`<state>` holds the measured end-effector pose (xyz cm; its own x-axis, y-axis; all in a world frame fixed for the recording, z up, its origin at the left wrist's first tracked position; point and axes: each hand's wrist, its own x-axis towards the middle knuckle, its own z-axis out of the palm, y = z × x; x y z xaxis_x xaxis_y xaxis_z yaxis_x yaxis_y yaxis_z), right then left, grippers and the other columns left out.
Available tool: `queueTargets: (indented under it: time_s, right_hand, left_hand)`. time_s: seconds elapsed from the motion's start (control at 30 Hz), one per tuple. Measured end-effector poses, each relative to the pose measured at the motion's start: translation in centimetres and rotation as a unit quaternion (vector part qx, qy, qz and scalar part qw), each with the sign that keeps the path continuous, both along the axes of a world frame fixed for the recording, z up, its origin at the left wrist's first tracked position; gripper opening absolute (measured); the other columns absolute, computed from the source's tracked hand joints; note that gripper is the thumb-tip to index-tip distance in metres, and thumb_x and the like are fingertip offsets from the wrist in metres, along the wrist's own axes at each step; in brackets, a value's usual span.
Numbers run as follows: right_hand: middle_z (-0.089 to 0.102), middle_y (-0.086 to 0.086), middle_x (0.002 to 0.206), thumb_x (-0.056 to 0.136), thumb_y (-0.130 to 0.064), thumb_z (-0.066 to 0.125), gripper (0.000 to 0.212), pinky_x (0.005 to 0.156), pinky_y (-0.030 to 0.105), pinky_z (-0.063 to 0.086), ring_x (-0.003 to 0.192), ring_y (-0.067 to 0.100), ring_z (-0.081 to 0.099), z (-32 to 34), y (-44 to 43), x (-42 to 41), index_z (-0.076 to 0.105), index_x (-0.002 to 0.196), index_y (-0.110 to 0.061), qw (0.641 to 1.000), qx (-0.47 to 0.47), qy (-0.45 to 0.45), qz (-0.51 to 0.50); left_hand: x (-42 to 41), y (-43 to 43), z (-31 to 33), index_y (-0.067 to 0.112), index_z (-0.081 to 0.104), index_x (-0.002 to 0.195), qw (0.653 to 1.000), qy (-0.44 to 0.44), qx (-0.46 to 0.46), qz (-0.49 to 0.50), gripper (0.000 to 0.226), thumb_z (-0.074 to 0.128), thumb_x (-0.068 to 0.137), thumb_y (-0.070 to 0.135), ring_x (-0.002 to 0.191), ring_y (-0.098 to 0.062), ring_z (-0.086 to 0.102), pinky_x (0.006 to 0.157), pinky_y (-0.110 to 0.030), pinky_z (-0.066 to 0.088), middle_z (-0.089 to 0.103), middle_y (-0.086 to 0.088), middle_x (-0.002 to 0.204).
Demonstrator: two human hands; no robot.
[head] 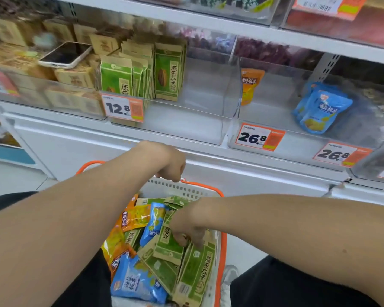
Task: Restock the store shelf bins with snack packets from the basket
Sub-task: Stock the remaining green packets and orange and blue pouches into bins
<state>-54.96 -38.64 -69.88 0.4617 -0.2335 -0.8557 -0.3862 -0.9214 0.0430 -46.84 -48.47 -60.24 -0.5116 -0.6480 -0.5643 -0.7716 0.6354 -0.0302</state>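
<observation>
Lower centre of frame: our right hand (187, 229) pinches green packets (167, 249) in basket (186, 191); left hand (170, 162) grips basket's far rim. We square stack, then lift to half-empty bin (208, 129) mid-frame.

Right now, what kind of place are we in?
Most likely a shop's snack aisle: orange price tags hang on clear shelf bins of green packets, and a basket full of snacks waits below.
</observation>
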Motion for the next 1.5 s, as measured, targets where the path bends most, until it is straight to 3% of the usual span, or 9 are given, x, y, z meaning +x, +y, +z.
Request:
queueTargets:
  time_s: [0.13, 0.3, 0.43, 0.67, 0.87, 1.1, 1.23, 1.4, 1.5]
  right_hand:
    - [0.067, -0.01, 0.127, 0.094, -0.047, 0.07, 0.048, 0.068, 0.012, 0.04, 0.096, 0.009, 0.057, -1.0, 0.1, 0.1, 0.065, 0.136, -0.025, 1.0, 0.001, -0.01, 0.01]
    - [0.073, 0.001, 0.111, 0.091, -0.029, 0.078, 0.024, 0.092, 0.035, 0.056, 0.105, 0.021, 0.067, -0.4, -1.3, 0.0, 0.075, 0.11, -0.014, 0.981, 0.059, -0.05, -0.176]
    - [0.073, 0.007, 0.102, 0.092, -0.016, 0.077, 0.014, 0.081, 0.041, 0.063, 0.097, 0.028, 0.072, 1.7, -3.5, -0.7, 0.075, 0.101, -0.007, 0.928, 0.092, -0.107, -0.344]
    - [0.072, 0.016, 0.103, 0.097, -0.008, 0.066, 0.017, 0.063, 0.039, 0.065, 0.084, 0.037, 0.076, 7.7, -5.9, -1.2, 0.072, 0.111, 0.0, 0.838, 0.045, -0.198, -0.507]
    - [0.066, 0.015, 0.063, 0.096, 0.001, 0.054, 0.018, 0.05, 0.027, 0.048, 0.049, 0.02, 0.057, 13.0, -7.1, -2.3, 0.069, 0.1, 0.01, 0.713, 0.007, -0.297, -0.635]
    - [0.047, 0.009, 0.056, 0.093, 0.003, 0.033, 0.023, 0.049, 0.021, 0.023, 0.04, 0.014, 0.034, 15.8, -6.9, -1.3, 0.049, 0.08, -0.005, 0.503, 0.008, -0.431, -0.75]
    - [0.067, 0.02, 0.07, 0.092, -0.028, 0.038, 0.036, 0.049, 0.027, 0.04, 0.053, 0.026, 0.054, 16.4, -7.4, -1.7, 0.059, 0.078, -0.003, 0.518, -0.188, -0.501, -0.667]
    - [0.056, 0.012, 0.068, 0.095, -0.051, 0.034, 0.053, 0.057, 0.037, 0.035, 0.069, 0.035, 0.056, 16.9, -8.0, -2.6, 0.047, 0.059, -0.013, 0.471, -0.37, -0.548, -0.584]
    - [0.061, 0.01, 0.07, 0.103, -0.047, 0.033, 0.057, 0.06, 0.037, 0.034, 0.072, 0.034, 0.058, 16.7, -8.0, -2.4, 0.051, 0.06, -0.016, 0.51, -0.363, -0.573, -0.529]
  left_hand:
    - [-0.6, -0.3, -0.4, 0.032, 0.062, 0.136, 1.0, 0.006, 0.007, -0.025, 0.04, 0.055, 0.099, 0.019, 0.117, -0.021, 0.065, 0.098, -0.041, 0.056, 0.059, 0.003, 0.139]
    - [-0.4, -0.2, -0.6, 0.031, 0.066, 0.131, 0.999, -0.016, 0.019, -0.024, 0.046, 0.063, 0.093, 0.008, 0.108, -0.02, 0.068, 0.087, -0.036, 0.059, 0.066, 0.0, 0.132]
    - [0.5, 0.3, 0.3, 0.023, 0.059, 0.14, 0.999, -0.037, 0.03, 0.009, 0.056, 0.081, 0.089, 0.013, 0.081, -0.016, 0.07, 0.062, -0.028, 0.056, 0.072, -0.004, 0.121]
    - [2.9, 1.3, 3.4, 0.013, 0.071, 0.123, 0.991, -0.047, 0.089, 0.092, 0.058, 0.095, 0.075, 0.035, 0.089, -0.014, 0.078, 0.09, -0.041, 0.063, 0.073, 0.007, 0.081]
    - [4.4, 1.8, 4.9, 0.015, 0.054, 0.142, 0.97, 0.029, 0.199, 0.136, 0.096, 0.097, 0.064, 0.051, 0.103, -0.016, 0.076, 0.1, -0.043, 0.059, 0.073, 0.002, 0.116]
    - [5.2, 1.3, 5.4, 0.003, 0.066, 0.116, 0.917, 0.251, 0.197, 0.241, 0.036, 0.082, 0.089, 0.019, 0.094, -0.03, 0.078, 0.087, -0.042, 0.065, 0.08, -0.015, 0.1]
    - [6.2, 0.4, 6.8, 0.006, 0.073, 0.11, 0.862, 0.365, 0.185, 0.299, 0.026, 0.083, 0.089, 0.016, 0.088, -0.025, 0.08, 0.086, -0.041, 0.065, 0.081, -0.012, 0.094]
    - [6.1, -0.9, 7.5, 0.011, 0.076, 0.106, 0.71, 0.585, 0.097, 0.378, 0.031, 0.076, 0.094, 0.04, 0.074, -0.018, 0.078, 0.061, -0.031, 0.063, 0.081, -0.008, 0.091]
    - [5.7, -1.7, 7.7, 0.001, 0.076, 0.097, 0.676, 0.626, 0.001, 0.389, 0.057, 0.058, 0.103, 0.054, 0.081, -0.037, 0.077, 0.069, -0.052, 0.065, 0.079, -0.016, 0.088]
